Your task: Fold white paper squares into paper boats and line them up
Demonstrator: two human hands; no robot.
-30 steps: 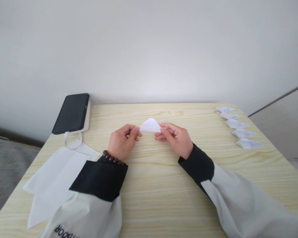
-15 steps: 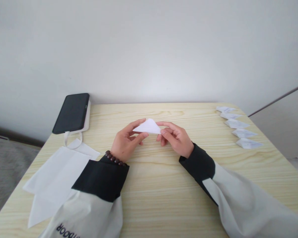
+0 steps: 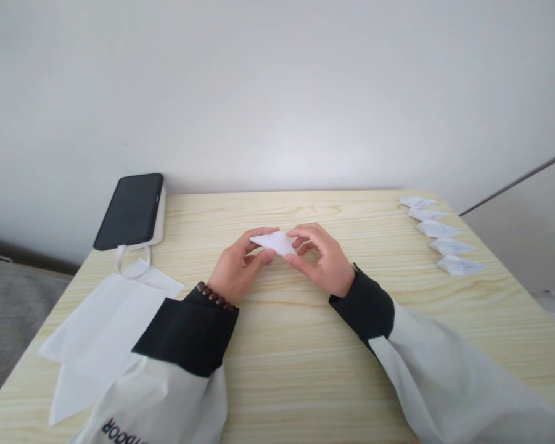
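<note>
A small folded white paper (image 3: 274, 242), pointed at its left end, is held between my two hands above the middle of the table. My left hand (image 3: 240, 262) pinches its left part, thumb in front and fingers behind. At the right end, my right hand (image 3: 324, 259) grips the paper with thumb and index finger, its other fingers curled behind. On the right side of the table lies a row of several folded white paper pieces (image 3: 460, 265), each with pointed ends.
White paper sheets (image 3: 106, 320) lie overlapping at the left, partly under my left sleeve. Behind them a black-screened device (image 3: 129, 209) rests on a white block with a white cable loop (image 3: 134, 271). A wall (image 3: 277, 98) rises behind the wooden table (image 3: 277, 370).
The folded paper's right end has been turned and its outline is now narrower, no longer a wide flat-topped shape. My right hand has moved slightly left, its thumb and index finger closing on the paper.
</note>
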